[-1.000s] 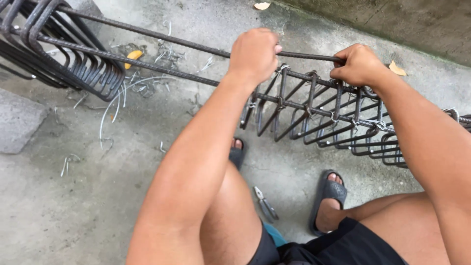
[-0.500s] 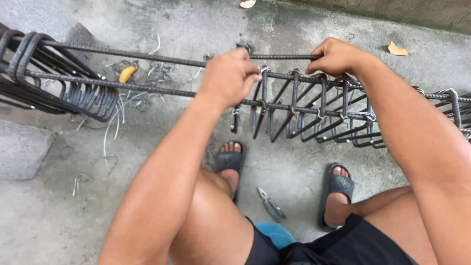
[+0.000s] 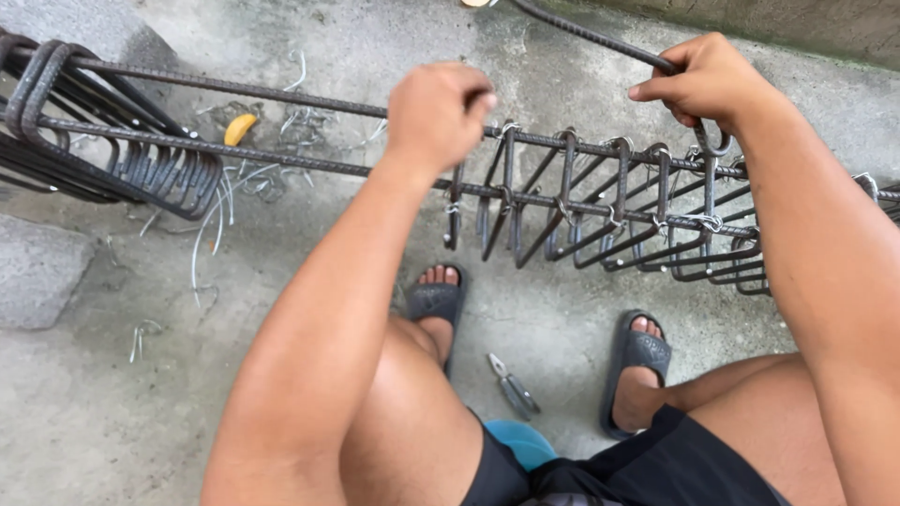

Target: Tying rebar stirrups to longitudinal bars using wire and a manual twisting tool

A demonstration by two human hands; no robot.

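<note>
A cage of dark ribbed steel bars [image 3: 281, 159] runs across the concrete in front of me, with several bent stirrup loops [image 3: 609, 206] tied along its right half by thin wire. My left hand [image 3: 439, 111] is closed around the upper long bar near the first tied stirrup. My right hand [image 3: 708, 82] grips another long bar [image 3: 591, 36] and holds its near end lifted above the stirrups, so that it slants up to the far left. A bundle of loose stirrups [image 3: 141, 164] hangs on the bars at the far left.
Pliers [image 3: 512, 385] lie on the concrete between my two sandalled feet. Cut bits of tie wire [image 3: 211, 234] and a yellow leaf [image 3: 236, 128] litter the ground at left. A grey stone block [image 3: 37, 272] sits at the left edge. A concrete wall foot runs along the top right.
My right hand has lifted its long bar up and away from the cage, tilting it. My left hand has shifted slightly up along the upper bar.
</note>
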